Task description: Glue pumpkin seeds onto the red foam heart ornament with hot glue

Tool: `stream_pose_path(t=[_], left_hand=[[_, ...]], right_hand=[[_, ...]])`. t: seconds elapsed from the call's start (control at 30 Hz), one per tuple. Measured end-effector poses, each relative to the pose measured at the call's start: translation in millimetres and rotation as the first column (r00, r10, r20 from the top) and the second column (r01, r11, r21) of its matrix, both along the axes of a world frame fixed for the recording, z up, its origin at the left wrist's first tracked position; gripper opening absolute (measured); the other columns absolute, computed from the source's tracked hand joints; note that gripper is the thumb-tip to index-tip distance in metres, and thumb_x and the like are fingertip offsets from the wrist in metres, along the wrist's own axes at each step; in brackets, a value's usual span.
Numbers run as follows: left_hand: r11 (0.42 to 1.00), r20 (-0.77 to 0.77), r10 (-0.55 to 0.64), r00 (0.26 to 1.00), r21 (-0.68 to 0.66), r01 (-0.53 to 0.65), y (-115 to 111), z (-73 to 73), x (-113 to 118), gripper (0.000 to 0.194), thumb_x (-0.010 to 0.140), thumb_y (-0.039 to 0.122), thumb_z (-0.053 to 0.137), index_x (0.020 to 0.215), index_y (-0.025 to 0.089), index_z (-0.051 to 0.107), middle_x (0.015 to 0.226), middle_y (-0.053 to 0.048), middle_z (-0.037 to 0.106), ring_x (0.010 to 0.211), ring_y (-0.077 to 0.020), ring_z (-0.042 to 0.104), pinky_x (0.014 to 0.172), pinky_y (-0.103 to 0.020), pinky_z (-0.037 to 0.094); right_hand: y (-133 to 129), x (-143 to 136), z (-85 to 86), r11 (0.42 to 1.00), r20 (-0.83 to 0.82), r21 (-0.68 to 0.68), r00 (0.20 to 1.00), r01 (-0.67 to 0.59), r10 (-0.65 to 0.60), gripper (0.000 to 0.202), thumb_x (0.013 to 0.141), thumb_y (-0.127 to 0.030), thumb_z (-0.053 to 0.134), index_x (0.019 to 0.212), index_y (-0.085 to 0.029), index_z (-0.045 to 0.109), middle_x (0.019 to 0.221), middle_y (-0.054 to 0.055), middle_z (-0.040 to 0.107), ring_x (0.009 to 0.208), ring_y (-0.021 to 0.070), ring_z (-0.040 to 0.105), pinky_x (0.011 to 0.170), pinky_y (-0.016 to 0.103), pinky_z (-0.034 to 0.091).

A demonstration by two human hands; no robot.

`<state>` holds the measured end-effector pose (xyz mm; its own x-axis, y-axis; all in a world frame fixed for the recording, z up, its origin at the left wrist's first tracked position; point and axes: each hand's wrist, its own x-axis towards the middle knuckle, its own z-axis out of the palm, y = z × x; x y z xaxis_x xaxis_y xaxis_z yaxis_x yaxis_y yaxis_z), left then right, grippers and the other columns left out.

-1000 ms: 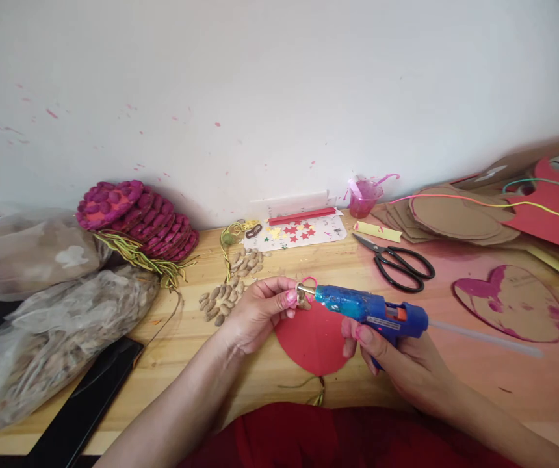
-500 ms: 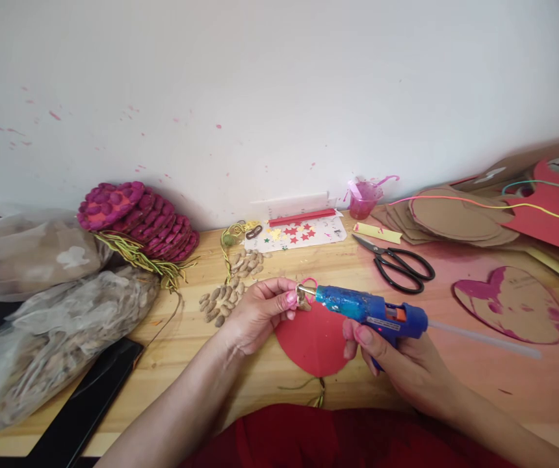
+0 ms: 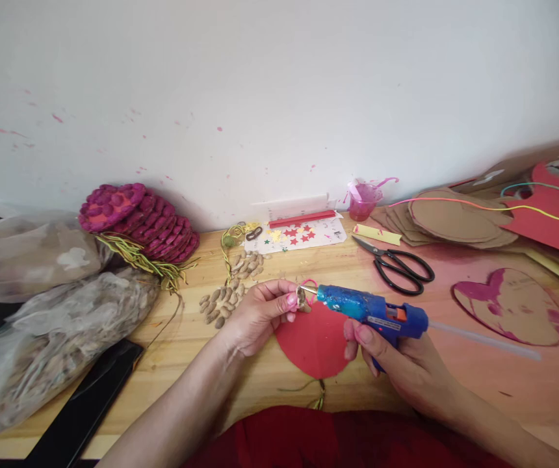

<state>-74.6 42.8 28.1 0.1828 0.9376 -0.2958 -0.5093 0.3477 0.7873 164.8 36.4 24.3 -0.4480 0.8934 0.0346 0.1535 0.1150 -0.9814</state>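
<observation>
My right hand (image 3: 391, 354) grips a blue hot glue gun (image 3: 357, 307), a clear glue stick (image 3: 484, 339) jutting from its back. Between the thumb and fingers of my left hand (image 3: 264, 309) is a small peanut shell (image 3: 301, 300), its hollow side facing the gun. The metal nozzle touches or nearly touches the shell's rim. Below both hands lies a red paper disc (image 3: 313, 344), partly covered by my fingers, with a yellow-green string tassel (image 3: 319, 394) at its near edge. More peanut shells (image 3: 223, 302) are scattered left of the disc.
Purple bumpy discs (image 3: 138, 221) stack at the back left, beside clear bags of shells (image 3: 60, 344). Black-handled scissors (image 3: 399, 268), a stained plastic cup (image 3: 362, 200), cardboard discs (image 3: 448, 218) and a cardboard heart (image 3: 513, 309) lie to the right. Paper stars (image 3: 299, 234) rest at the back.
The nozzle tip has shifted slightly on the shell's rim, and the shell's hollow shows a little more. Both hands keep their grips; little else differs.
</observation>
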Motion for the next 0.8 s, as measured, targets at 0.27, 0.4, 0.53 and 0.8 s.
stream_pose_path(t=[0.27,0.4,0.53,0.8], left_hand=[[1.0,-0.011,0.001,1.0,0.001,-0.001,0.2,-1.3,-0.2,0.024,0.067,0.025,0.088,0.08,0.011,0.074,0.071,-0.004,0.07,0.057,-0.0068,0.055,0.059,-0.019,0.042],[1.0,-0.007,0.0,1.0,0.002,0.0,0.3,-1.5,-0.9,0.024,0.067,0.025,0.088,0.08,0.011,0.073,0.071,-0.004,0.07,0.058,-0.0073,0.056,0.059,-0.019,0.042],[1.0,-0.014,-0.003,1.0,0.005,0.003,0.1,-1.3,-1.5,0.026,0.067,0.026,0.089,0.08,0.011,0.073,0.073,-0.006,0.071,0.058,-0.0078,0.057,0.059,-0.019,0.042],[1.0,-0.014,-0.002,1.0,0.001,0.002,0.6,-0.5,-0.1,0.026,0.065,0.026,0.089,0.079,0.011,0.073,0.071,-0.004,0.07,0.057,-0.0069,0.056,0.058,-0.018,0.043]], right_hand=[[0.8,-0.5,-0.4,1.0,0.017,0.023,1.0,0.002,-0.003,0.034,0.097,-0.044,0.052,0.076,-0.02,0.066,0.071,0.003,0.067,0.063,0.0141,0.058,0.049,0.024,0.042],[1.5,-1.4,-0.2,1.0,0.01,0.011,1.0,0.002,-0.002,0.034,0.097,-0.044,0.052,0.076,-0.021,0.065,0.072,0.003,0.067,0.063,0.0139,0.058,0.05,0.024,0.042],[1.0,-0.4,-1.7,1.0,0.002,-0.007,1.0,0.004,-0.004,0.033,0.097,-0.044,0.052,0.078,-0.021,0.066,0.072,0.003,0.067,0.063,0.0138,0.058,0.05,0.024,0.042],[-0.5,1.2,-2.9,0.999,0.006,-0.032,1.0,-0.008,0.008,0.032,0.097,-0.045,0.052,0.082,-0.02,0.066,0.073,0.002,0.068,0.057,0.0119,0.054,0.049,0.023,0.041]])
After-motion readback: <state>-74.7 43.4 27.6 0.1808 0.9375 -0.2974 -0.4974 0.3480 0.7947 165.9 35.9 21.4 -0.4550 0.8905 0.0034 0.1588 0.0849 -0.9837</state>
